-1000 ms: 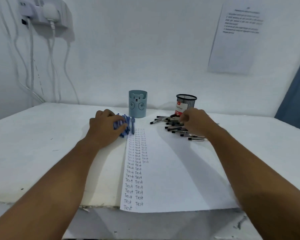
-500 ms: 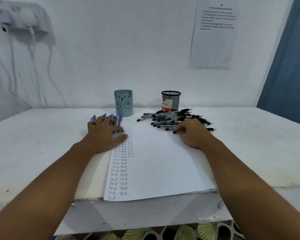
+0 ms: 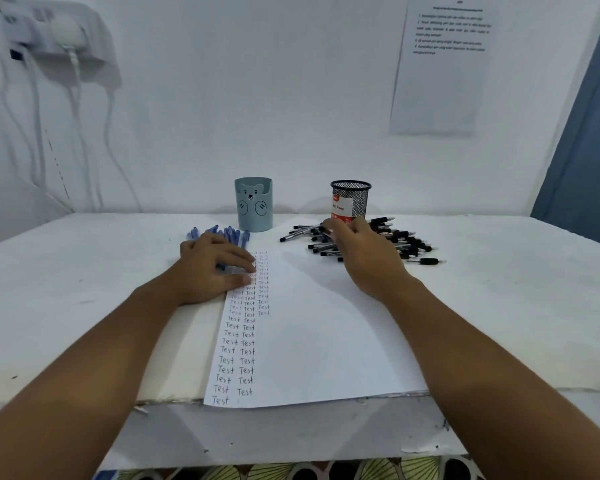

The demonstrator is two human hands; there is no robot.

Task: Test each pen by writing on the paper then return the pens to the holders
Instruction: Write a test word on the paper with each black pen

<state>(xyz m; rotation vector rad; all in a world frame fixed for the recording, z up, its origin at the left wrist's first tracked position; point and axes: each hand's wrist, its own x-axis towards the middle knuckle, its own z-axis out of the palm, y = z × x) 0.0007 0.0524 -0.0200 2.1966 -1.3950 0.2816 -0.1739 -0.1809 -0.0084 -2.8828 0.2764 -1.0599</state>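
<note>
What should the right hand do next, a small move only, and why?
Probably close the right hand on one black pen from the pile of black pens and carry it to the paper. Its fingertips already touch the pile, both the bear holder and the mesh holder look empty, and the left hand rests flat on the blue pens.

A plain white wall point(image 3: 257, 98) rises behind the white table point(image 3: 84, 289). High at its left hangs a white socket block point(image 3: 59, 32) with trailing white cables point(image 3: 80, 133); a printed white notice sheet point(image 3: 440, 64) hangs at the right, beside a blue curtain point(image 3: 582, 133). Patterned flooring point(image 3: 291, 472) shows under the table's near edge.
</note>
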